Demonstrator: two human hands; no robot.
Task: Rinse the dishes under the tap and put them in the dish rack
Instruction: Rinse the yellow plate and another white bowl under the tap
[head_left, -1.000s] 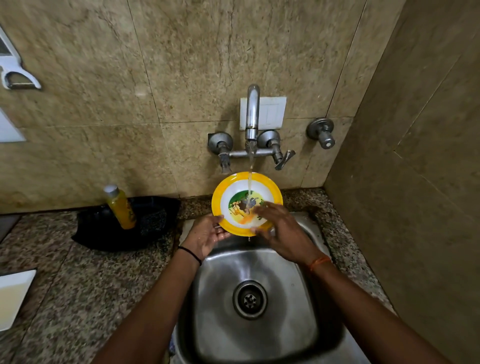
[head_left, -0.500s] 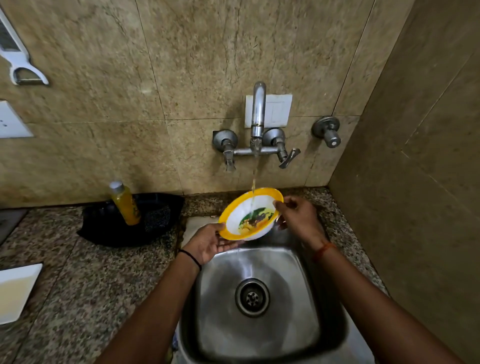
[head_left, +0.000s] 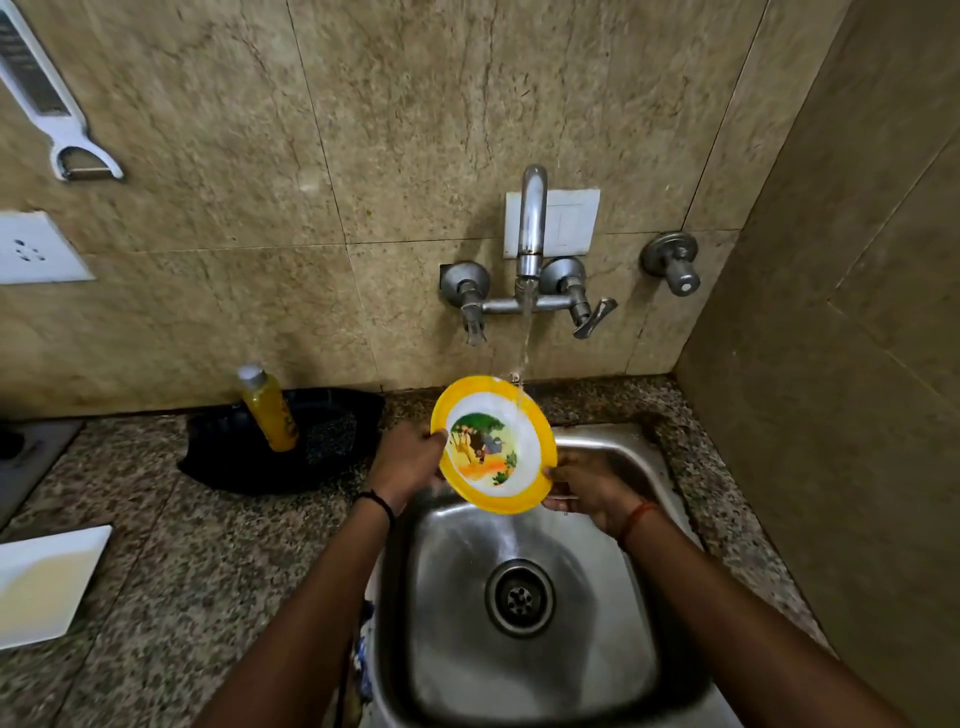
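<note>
A yellow-rimmed plate (head_left: 493, 444) with a white ring and a cartoon picture is tilted toward me above the back of the steel sink (head_left: 644, 613). My left hand (head_left: 408, 460) grips its left rim and my right hand (head_left: 587, 488) holds its lower right rim. Water runs from the wall tap (head_left: 531, 223) and strikes the plate's upper right edge, then streams into the sink. No dish rack is in view.
A black tray (head_left: 332, 436) with a yellow bottle (head_left: 267, 408) stands on the granite counter left of the sink. A white board (head_left: 47, 582) lies at the left edge. A peeler (head_left: 57, 109) hangs on the tiled wall. A side wall stands close on the right.
The plate has turned from nearly flat to facing me and shifted left, so the water now hits its upper right rim. My right hand dropped from the plate's far edge to its lower right rim.
</note>
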